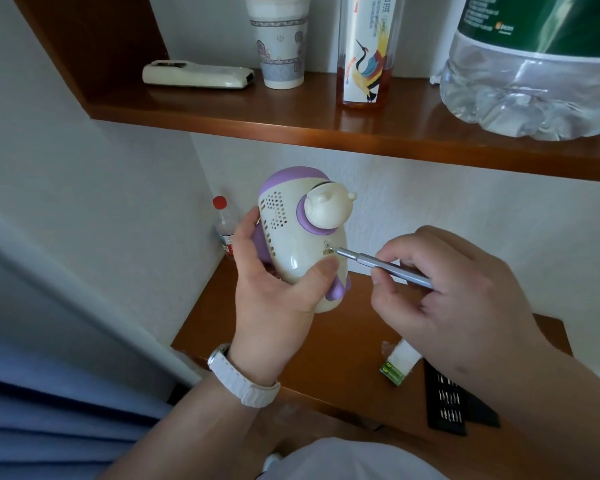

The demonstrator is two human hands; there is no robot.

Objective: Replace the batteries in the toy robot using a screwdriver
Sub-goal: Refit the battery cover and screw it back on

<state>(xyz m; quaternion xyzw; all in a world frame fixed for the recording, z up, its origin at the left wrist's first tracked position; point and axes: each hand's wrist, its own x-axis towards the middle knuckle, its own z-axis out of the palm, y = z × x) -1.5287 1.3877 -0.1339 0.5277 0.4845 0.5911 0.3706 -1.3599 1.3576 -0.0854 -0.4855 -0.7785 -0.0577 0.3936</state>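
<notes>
Subject: toy robot (300, 233), centre of frame, held in the air above the table (243, 327), back towards the camera. Hard glossy cream-and-purple plastic shell; judged light, rigid, somewhat slippery. The left hand (274, 296) grips the body from below, fingers (246, 230) curled round its left side, thumb pressed near the screw. Broad body looks the safest hold, not the thin purple limbs. Slim metal screwdriver (381, 264), tip seated in the screw; the right hand (465, 299) pinches its shaft. Lower right on the table: green battery pack (394, 370), black bit case (445, 407).
</notes>
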